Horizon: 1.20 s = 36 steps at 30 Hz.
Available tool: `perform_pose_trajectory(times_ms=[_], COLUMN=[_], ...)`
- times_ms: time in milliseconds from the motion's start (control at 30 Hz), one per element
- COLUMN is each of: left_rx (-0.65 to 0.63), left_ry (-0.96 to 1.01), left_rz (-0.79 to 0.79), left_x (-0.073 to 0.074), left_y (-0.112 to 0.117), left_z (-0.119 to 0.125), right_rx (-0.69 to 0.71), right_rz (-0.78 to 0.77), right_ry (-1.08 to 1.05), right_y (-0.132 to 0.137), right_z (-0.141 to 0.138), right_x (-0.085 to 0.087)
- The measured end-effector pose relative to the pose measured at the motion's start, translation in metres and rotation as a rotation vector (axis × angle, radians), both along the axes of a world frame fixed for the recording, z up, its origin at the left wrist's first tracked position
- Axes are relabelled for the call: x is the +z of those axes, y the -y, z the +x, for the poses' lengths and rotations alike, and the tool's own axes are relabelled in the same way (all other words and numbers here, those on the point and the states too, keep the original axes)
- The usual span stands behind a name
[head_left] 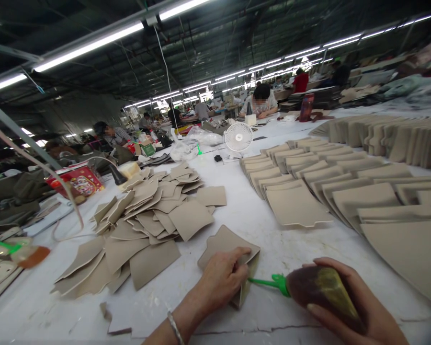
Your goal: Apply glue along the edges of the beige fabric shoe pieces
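My left hand point(224, 275), with a bracelet at the wrist, presses on a beige leather piece point(224, 238) lying on the white worktable. Its index finger stretches along the piece, the other fingers are curled, and the near edge looks folded over. A squeeze glue bottle point(321, 290) with a dark body and yellowish contents is gripped in my right hand point(359, 306). Its green nozzle point(269, 281) points left, the tip close to the left fingers and the edge of the piece. My left hand covers part of the piece.
A loose heap of beige pieces point(154, 218) lies to the left, and overlapping rows of pieces point(294, 201) to the right. Further back stand a small white fan point(238, 137) and a red box point(77, 179). Another glue bottle point(28, 255) lies far left. Co-workers point(261, 100) sit beyond.
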State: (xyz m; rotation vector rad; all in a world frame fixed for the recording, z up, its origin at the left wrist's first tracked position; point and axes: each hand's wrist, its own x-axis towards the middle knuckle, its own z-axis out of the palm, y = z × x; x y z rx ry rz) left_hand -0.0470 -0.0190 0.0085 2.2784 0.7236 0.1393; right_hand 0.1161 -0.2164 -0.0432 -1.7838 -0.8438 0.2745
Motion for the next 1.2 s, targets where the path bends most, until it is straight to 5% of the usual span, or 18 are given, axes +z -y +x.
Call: perform_pose_trajectory(times_ms=[200, 333, 533, 1033, 1200], left_rx=[-0.008, -0.001, -0.011, -0.022, -0.002], left_ry=[-0.014, -0.030, -0.048, -0.027, -0.019], left_rz=[0.000, 0.001, 0.001, -0.025, -0.044], left_x=[0.005, 0.005, 0.007, 0.004, 0.002], left_y=[0.001, 0.003, 0.003, 0.000, 0.001], left_z=[0.001, 0.001, 0.003, 0.003, 0.004], right_rx=[0.056, 0.014, -0.096, -0.082, 0.049], right_rz=[0.021, 0.082, 0.059, 0.024, 0.039], right_ry=[0.014, -0.109, -0.050, -0.064, -0.265], right_y=[-0.001, -0.008, -0.018, -0.014, -0.010], right_z=[0.005, -0.013, 0.011, 0.009, 0.006], right_x=[-0.005, 0.010, 0.032, 0.028, 0.019])
